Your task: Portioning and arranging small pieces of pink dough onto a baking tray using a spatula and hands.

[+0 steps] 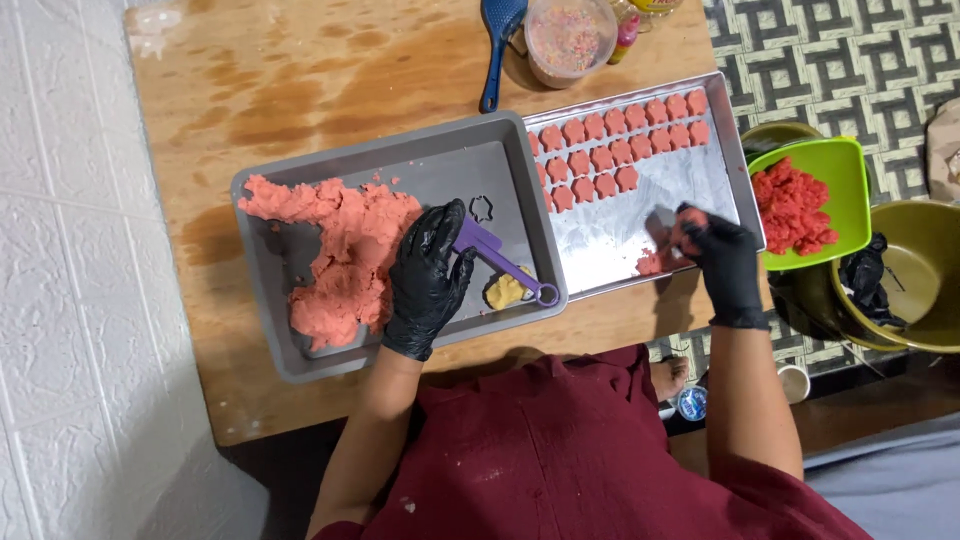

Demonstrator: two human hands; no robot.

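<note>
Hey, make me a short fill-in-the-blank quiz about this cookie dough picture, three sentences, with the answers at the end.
1. Both hands, the left hand and the right hand, wear ____ gloves.
2. The left hand rests by the pink dough in the grey tray, touching a spatula coloured ____.
3. The cut-out dough pieces lie in ____ rows on the shiny tray.

Missing words: black; purple; three

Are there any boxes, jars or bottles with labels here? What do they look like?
Clear round plastic tub of coloured sprinkles: top edge of the wooden table, no label visible.
Small bottle with pink and yellow-green bands: right beside the tub.
Small round blue-and-white can: on the floor, below the table.
</note>
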